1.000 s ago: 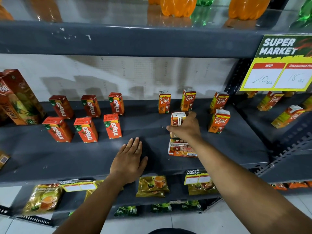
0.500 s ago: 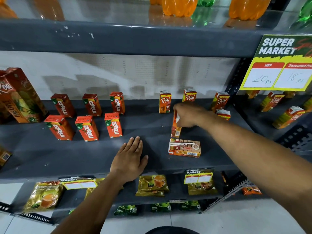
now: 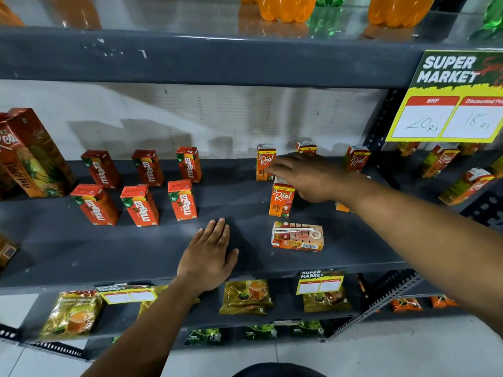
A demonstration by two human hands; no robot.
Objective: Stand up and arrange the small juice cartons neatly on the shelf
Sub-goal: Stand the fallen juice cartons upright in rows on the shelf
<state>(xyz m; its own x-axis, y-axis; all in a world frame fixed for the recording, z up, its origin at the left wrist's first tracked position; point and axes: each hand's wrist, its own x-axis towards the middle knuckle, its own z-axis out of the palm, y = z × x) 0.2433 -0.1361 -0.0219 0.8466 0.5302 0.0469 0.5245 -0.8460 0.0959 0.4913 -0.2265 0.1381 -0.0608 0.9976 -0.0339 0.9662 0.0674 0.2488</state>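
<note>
Juice cartons on the grey middle shelf (image 3: 81,248): six red Maaza cartons (image 3: 183,200) upright in two rows of three at left; orange Real cartons at right. One Real carton (image 3: 282,200) stands upright in the front row, and just in front of it another Real carton (image 3: 297,236) lies flat on its side, barcode facing out. Back row: one upright Real carton (image 3: 265,162), a second (image 3: 306,147) mostly hidden behind the right hand, a third (image 3: 357,158) further right.

Surroundings: tall pineapple carton (image 3: 32,156) at far left; yellow price sign (image 3: 449,104) hangs at upper right; orange bottles (image 3: 285,8) on the shelf above; tea packets (image 3: 246,296) on the shelf below.

Right hand (image 3: 310,178): reaching across above the standing front carton, fingers loosely spread, blurred. Holds nothing; contact with the carton top cannot be told.

Left hand (image 3: 208,258): flat, palm down on bare shelf, fingers together, holding nothing, well apart from the cartons.
</note>
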